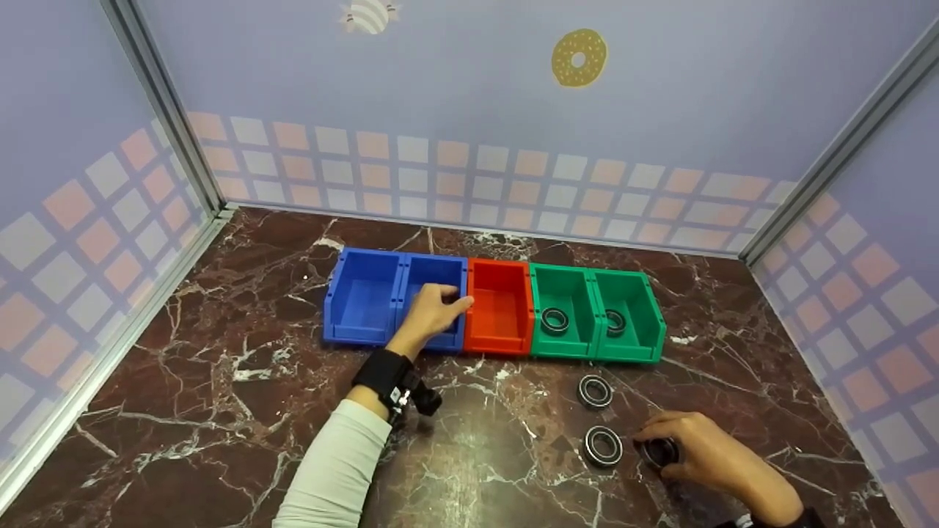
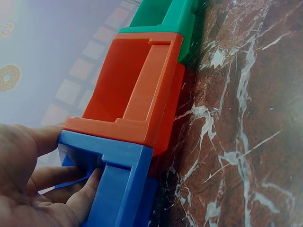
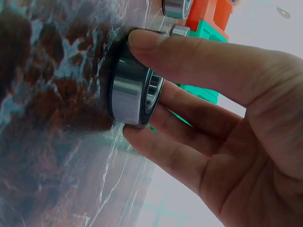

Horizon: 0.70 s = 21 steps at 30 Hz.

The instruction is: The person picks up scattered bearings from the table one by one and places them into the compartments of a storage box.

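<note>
My left hand point(image 1: 433, 312) is at the second blue bin point(image 1: 444, 341), its fingers point(image 2: 87, 194) dipping inside. Its thumb lies against the wall beside the red bin point(image 1: 499, 315), so the hand grips the bin's edge. At the right, my right hand point(image 1: 700, 451) holds a ball bearing point(image 3: 130, 92) by its rim, thumb on one side and fingers on the other. That bearing stands close over the marble surface. Two more bearings, one nearer point(image 1: 603, 446) and one farther point(image 1: 594, 392), lie flat just left of the right hand.
Another blue bin point(image 1: 359, 336) stands at the row's left end. Two green bins, the inner point(image 1: 561, 348) and the outer point(image 1: 631, 352), form its right end, each with one bearing inside. Printed walls with metal corner posts enclose the marble-patterned table point(image 1: 220, 411).
</note>
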### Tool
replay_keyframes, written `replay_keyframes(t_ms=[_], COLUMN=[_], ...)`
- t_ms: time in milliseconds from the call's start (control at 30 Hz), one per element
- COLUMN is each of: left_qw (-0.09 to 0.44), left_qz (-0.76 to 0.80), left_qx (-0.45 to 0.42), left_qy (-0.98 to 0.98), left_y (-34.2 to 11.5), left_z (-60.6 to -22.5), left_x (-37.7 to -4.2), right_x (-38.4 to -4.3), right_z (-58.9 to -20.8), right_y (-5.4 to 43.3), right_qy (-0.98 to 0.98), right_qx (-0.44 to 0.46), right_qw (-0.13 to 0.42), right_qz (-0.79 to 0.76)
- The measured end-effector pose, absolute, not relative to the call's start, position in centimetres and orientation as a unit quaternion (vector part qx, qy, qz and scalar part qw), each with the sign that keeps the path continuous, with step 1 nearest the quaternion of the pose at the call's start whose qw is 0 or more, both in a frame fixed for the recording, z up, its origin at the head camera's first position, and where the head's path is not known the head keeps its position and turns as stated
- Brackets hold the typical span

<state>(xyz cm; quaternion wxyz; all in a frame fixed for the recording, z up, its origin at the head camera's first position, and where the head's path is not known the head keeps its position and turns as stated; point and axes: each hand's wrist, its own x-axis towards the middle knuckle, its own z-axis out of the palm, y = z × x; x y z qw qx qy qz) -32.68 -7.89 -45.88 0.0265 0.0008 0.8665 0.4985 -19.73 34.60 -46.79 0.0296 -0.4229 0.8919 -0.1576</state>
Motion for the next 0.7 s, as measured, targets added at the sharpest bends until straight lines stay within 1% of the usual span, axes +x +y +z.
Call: replay_keyframes(t_ms=[233, 500, 700], left_qw=[0.021, 0.03, 0.033], left_qz=[0.507, 0.514, 0.519], left_qx=[0.013, 0.009, 0.007], left_qy=[0.862, 0.857, 0.854], left_y=[-7.94, -7.99, -8.08], left_z=[-45.97, -45.92, -46.0], left_x=[-32.67, -32.57, -32.62], right_x=[-19.96, -19.94, -20.14], right_z=[-46.96, -46.67, -46.21], right_y=[34.79, 34.57, 34.37], right_qy=[0.883, 0.889, 0.883], right_qx=[-0.443, -0.43, -0.443], right_qw=[0.007, 0.028, 0.006], right_qz=[-0.156, -0.153, -0.156])
